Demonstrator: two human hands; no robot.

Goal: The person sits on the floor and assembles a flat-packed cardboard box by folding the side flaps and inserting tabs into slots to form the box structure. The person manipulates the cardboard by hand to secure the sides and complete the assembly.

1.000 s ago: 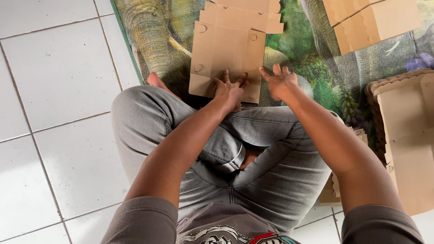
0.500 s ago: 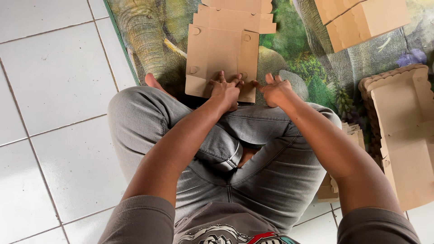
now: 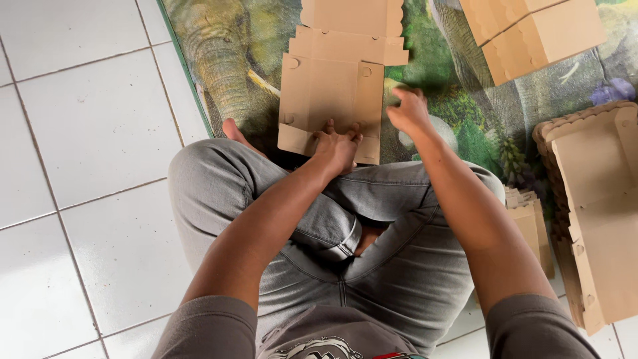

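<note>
A flat brown cardboard box blank (image 3: 329, 93) lies on a green mat printed with an elephant (image 3: 219, 60), just past my crossed legs in grey jeans. My left hand (image 3: 337, 145) presses on the blank's near flap, fingers spread on the cardboard. At the blank's right edge my right hand (image 3: 407, 112) hovers with its fingers loosely curled, holding nothing that I can see.
Folded cardboard boxes (image 3: 531, 30) sit at the far right of the mat. A tall stack of flat blanks (image 3: 591, 199) stands at the right, a smaller stack (image 3: 531, 223) beside my knee. White floor tiles (image 3: 86, 133) lie to the left.
My right hand has left the blank's near flap and moved up to its right edge. The left hand stays pressed on the near flap.
</note>
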